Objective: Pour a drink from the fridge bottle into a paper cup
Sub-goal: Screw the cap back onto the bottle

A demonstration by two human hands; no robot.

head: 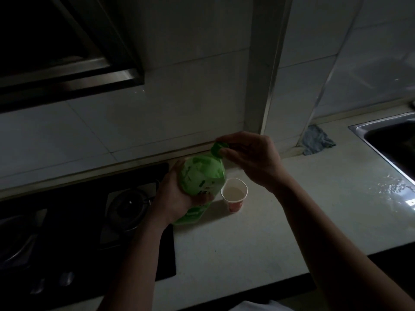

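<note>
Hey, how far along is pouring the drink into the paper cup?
Done: the green bottle is out, beside the paper cup on the counter. In hand: the left hand grips the bottle's body while the right hand pinches its cap. Left: it is too dim to tell whether the cup holds drink; if not, uncapping and pouring remain.

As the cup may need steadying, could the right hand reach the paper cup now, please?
Probably yes: the paper cup stands beside the bottle with nothing between it and the right hand, which pinches the cap.
</note>
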